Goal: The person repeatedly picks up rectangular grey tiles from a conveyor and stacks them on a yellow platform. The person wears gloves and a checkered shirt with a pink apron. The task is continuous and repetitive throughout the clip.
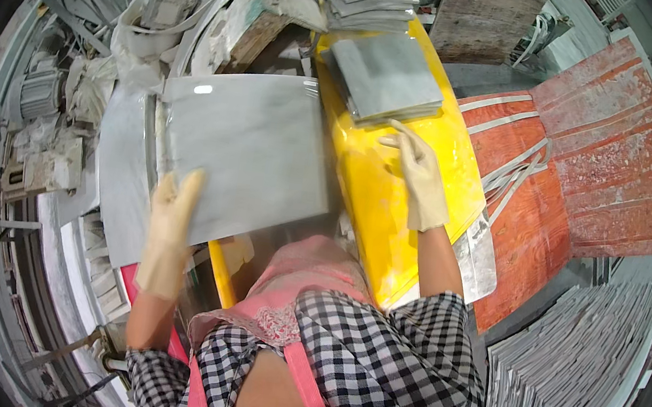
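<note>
panel [256, 142], flat and grey, is left of a yellow surface [372, 189], its near left corner overlapped by the left hand [167, 225], whose grip i cannot tell; the right hand [420, 178], fingers loosely parted, is beside stacked grey tiles [390, 77].

Recorded cream on gloves [424, 185], grey on sheet [252, 146]. Noted yellow on board [448, 170], black-and-white check on shirt [389, 354], pink on apron [317, 272].

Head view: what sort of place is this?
Likely a workshop, perhaps for tiles: grey sheets stacked on a yellow surface, many thin slabs packed at lower right, and a finned motor at left.
</note>
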The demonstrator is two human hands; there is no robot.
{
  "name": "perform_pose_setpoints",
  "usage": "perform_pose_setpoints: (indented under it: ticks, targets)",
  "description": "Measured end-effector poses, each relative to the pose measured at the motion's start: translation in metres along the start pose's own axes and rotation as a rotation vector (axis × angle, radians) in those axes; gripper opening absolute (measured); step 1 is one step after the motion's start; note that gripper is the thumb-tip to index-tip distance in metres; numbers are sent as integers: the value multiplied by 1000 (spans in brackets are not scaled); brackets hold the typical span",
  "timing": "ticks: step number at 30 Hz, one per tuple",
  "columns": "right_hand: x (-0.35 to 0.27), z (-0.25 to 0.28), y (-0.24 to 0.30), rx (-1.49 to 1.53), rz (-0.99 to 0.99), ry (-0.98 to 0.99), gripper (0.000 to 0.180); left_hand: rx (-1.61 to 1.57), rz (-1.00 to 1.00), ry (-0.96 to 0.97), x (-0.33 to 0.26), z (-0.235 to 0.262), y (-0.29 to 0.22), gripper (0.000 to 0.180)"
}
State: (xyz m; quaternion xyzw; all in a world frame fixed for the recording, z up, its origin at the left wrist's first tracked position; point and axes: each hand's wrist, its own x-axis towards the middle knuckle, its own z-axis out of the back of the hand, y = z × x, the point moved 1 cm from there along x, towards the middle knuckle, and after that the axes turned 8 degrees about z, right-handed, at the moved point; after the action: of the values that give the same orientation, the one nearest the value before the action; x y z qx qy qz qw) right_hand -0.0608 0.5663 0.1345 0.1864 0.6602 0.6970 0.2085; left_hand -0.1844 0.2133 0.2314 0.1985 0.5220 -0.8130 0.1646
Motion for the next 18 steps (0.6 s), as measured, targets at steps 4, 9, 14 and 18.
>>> perform_pose_setpoints:
  ticks: [4, 9, 14, 18]
  targets:
    - [1, 55, -3, 51, 85, -279, 42, -243, -18, 612, 26, -120, -19, 52]
    - [14, 106, -16, 86, 105, -393, 44, -522, -28, 870, 64, -226, -33, 46]
    - [70, 108, -45, 50, 271, -264, 53, -701, 20, 863, 119, -297, -40, 45]
    - [139, 98, -63, -189, 304, -277, 56, -790, 110, 847, 152, -334, -38, 49]
